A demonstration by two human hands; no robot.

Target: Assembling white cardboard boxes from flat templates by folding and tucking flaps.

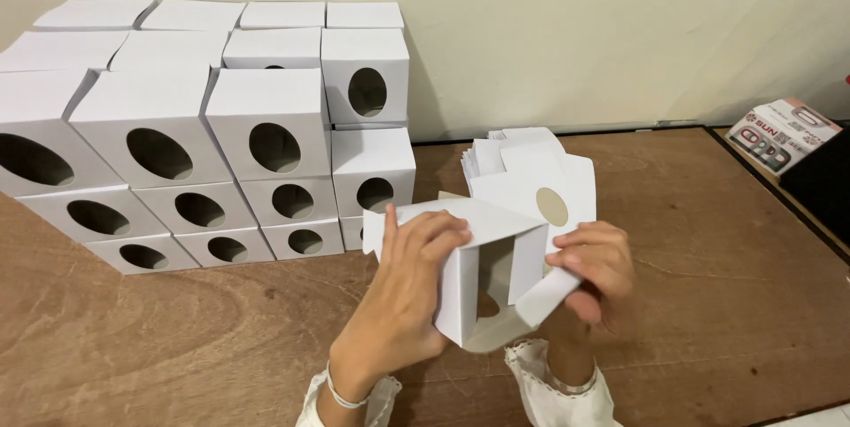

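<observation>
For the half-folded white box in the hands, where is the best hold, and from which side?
Grip the half-folded white box by its closed side walls, as the left hand does from the left. The end facing the camera is open, and the loose flap at the right hand bends, so neither would likely give a firm hold.

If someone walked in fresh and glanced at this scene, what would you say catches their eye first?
Most likely the stack of white boxes with oval holes, piled in rows against the wall at the left of the wooden table. Next, front and centre, the half-folded white box held between the left hand and right hand. Behind it lies a pile of flat white blanks.
</observation>
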